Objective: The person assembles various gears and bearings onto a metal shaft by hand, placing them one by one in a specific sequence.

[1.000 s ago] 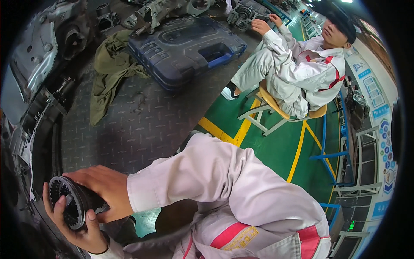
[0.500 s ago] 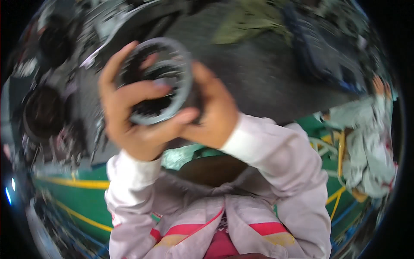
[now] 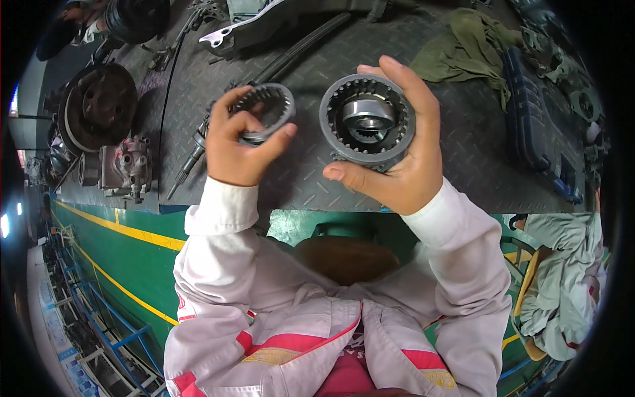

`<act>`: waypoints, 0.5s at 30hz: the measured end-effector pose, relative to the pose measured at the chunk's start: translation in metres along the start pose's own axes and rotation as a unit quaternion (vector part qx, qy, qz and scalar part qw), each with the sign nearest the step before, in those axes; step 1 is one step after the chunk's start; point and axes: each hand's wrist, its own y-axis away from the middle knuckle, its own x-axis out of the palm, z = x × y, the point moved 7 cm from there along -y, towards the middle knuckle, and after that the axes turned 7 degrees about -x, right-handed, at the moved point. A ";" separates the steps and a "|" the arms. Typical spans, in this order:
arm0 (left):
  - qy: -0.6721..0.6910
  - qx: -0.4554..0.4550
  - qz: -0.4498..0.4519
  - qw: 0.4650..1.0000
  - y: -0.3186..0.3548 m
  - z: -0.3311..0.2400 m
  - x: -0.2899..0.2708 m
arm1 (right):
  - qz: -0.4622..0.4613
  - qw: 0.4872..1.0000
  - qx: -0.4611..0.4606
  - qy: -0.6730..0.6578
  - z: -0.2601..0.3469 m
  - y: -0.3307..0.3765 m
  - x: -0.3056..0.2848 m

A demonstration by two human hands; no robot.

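Head view: the right hand (image 3: 403, 169) cups a toothed hub (image 3: 368, 120), fingers (image 3: 410, 92) curled round its rim, face up for inspection. The left hand (image 3: 235, 149) pinches a smaller splined ring (image 3: 268, 109), probably just lifted off, above the checker-plate worktop (image 3: 463, 165).

**Metal, cloth and chequered plate**

The toothed grey metal ring (image 3: 264, 111) in the left hand (image 3: 235, 142) looks dull, its inner teeth catching a little light. The larger grey metal hub with inner teeth (image 3: 368, 120) in the right hand (image 3: 403, 159) is matt on its rim, with a brighter, smoother steel core. Beneath lies a dark steel tread-plate bench top (image 3: 456, 165), rough with raised diamonds. The olive-green cloth rag (image 3: 463, 49) is soft and crumpled. The rusty brown brake disc (image 3: 99, 106) looks coarse. The pale work-jacket sleeves (image 3: 225, 218) are matt woven cloth.
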 end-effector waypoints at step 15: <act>-0.191 0.015 0.123 0.974 0.019 0.013 0.023 | -0.076 0.982 -0.149 0.089 -0.001 -0.001 0.005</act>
